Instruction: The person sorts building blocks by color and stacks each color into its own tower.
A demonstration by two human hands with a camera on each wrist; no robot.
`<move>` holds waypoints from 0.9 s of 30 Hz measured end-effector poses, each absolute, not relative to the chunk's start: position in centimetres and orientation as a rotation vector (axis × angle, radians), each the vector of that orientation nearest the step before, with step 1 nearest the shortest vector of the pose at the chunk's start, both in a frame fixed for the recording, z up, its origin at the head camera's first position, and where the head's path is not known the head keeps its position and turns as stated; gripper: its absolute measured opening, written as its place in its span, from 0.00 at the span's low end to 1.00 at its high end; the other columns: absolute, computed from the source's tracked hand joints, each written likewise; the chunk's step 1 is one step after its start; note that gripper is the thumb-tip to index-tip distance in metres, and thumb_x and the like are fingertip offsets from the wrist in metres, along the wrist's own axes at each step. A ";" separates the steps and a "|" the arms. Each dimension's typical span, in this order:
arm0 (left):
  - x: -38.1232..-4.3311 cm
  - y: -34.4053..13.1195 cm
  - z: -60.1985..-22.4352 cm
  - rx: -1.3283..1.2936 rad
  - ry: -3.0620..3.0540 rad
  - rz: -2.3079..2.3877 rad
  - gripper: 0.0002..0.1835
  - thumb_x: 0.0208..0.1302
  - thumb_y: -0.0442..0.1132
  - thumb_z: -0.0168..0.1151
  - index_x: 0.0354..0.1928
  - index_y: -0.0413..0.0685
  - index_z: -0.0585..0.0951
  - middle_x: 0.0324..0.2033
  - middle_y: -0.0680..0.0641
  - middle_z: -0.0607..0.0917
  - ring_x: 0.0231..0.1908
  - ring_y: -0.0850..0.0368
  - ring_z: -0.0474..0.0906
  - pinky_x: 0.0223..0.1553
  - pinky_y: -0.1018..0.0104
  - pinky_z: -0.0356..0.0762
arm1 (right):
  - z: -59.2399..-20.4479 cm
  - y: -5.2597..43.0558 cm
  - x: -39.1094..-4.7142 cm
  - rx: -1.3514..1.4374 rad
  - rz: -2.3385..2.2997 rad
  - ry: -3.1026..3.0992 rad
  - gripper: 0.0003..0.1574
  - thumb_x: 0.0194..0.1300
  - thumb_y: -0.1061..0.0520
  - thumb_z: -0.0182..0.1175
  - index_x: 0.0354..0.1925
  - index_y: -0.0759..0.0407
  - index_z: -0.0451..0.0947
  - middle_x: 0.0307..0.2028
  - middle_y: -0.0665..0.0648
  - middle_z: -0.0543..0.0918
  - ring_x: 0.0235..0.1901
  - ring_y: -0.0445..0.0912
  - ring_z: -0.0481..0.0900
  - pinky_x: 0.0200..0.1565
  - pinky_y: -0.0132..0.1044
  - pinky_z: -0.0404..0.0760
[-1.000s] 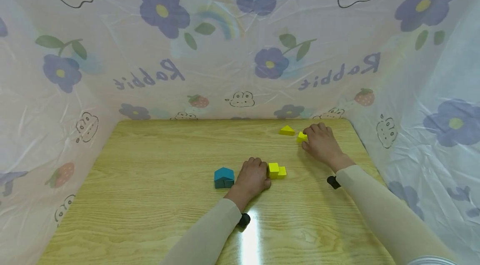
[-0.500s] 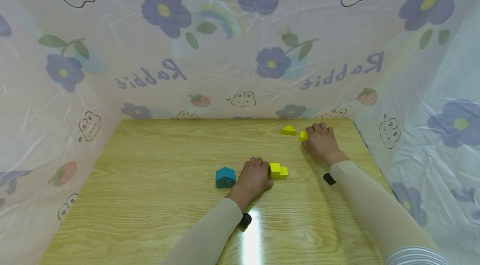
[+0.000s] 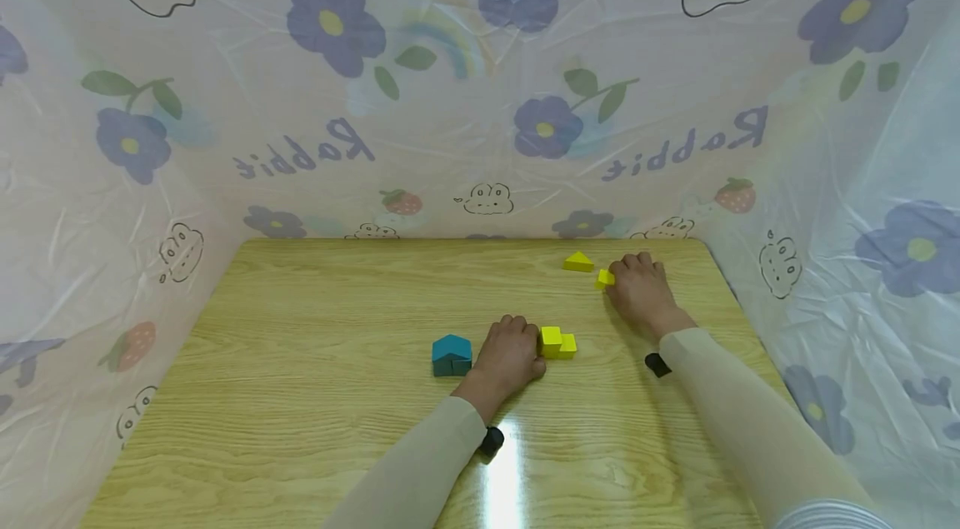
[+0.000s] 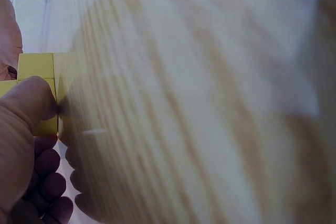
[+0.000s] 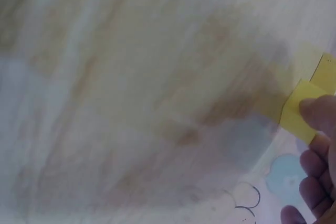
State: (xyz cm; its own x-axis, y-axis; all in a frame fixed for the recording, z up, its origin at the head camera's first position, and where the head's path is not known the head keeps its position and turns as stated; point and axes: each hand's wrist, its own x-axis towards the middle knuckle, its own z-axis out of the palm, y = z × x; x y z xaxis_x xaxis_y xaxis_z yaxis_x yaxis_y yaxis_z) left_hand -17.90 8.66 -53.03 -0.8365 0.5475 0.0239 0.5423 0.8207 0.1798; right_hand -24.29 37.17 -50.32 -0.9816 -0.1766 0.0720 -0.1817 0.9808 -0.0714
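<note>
My left hand (image 3: 504,358) rests on the table and pinches a yellow block (image 4: 48,126) between thumb and fingers. Against it sit another yellow block (image 4: 35,66) and, in the head view, a raised yellow cube (image 3: 551,336) with a lower yellow block (image 3: 568,346) on its right. Farther back, my right hand (image 3: 641,291) grips a small yellow block (image 5: 299,109) by its sides, low over the wood. Part of another yellow piece (image 5: 326,72) shows behind it in the right wrist view. A yellow triangular block (image 3: 578,262) lies to the hand's left.
Left of my left hand stands a blue house-like group of blocks (image 3: 452,356) with a peaked top. The wooden table (image 3: 315,396) ends at a patterned plastic sheet (image 3: 420,129) hanging behind and at both sides.
My right hand and its yellow block have shifted slightly toward me, and that forearm has swung a little left. The left hand keeps its place at the yellow blocks.
</note>
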 end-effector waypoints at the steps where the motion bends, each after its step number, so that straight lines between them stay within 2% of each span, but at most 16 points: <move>1: -17.9 8.7 -53.0 0.890 2.970 0.278 0.18 0.72 0.52 0.65 0.53 0.48 0.82 0.46 0.50 0.81 0.47 0.54 0.72 0.57 0.57 0.75 | -50.3 37.2 -24.2 0.285 0.121 -3.063 0.25 0.77 0.53 0.59 0.63 0.67 0.77 0.58 0.69 0.79 0.57 0.65 0.68 0.58 0.66 0.67; 7: -17.8 8.6 -53.0 0.893 2.978 0.263 0.18 0.72 0.53 0.65 0.53 0.49 0.82 0.46 0.50 0.81 0.48 0.54 0.73 0.56 0.58 0.75 | -50.5 37.3 -23.6 0.329 0.104 -3.061 0.25 0.77 0.53 0.57 0.63 0.67 0.78 0.59 0.68 0.79 0.59 0.66 0.69 0.61 0.67 0.67; 13: -17.8 8.7 -53.1 0.893 2.977 0.274 0.18 0.72 0.53 0.65 0.53 0.49 0.82 0.46 0.51 0.81 0.47 0.54 0.73 0.57 0.58 0.75 | -50.4 37.4 -23.1 0.410 0.077 -3.008 0.25 0.71 0.51 0.62 0.57 0.68 0.77 0.54 0.67 0.79 0.58 0.66 0.71 0.62 0.67 0.68; 20: -17.8 8.6 -53.0 0.888 2.989 0.271 0.19 0.71 0.53 0.66 0.54 0.49 0.82 0.45 0.51 0.81 0.46 0.55 0.72 0.57 0.59 0.75 | -50.0 37.5 -22.6 0.545 0.033 -2.927 0.23 0.68 0.50 0.64 0.52 0.66 0.77 0.49 0.64 0.79 0.54 0.64 0.73 0.58 0.64 0.70; 27: -17.8 8.7 -53.0 0.900 2.990 0.271 0.19 0.71 0.53 0.66 0.54 0.49 0.82 0.46 0.51 0.82 0.46 0.54 0.72 0.57 0.58 0.75 | -49.6 37.3 -21.8 0.624 -0.002 -2.877 0.24 0.66 0.49 0.69 0.50 0.65 0.77 0.48 0.63 0.78 0.51 0.62 0.72 0.54 0.59 0.70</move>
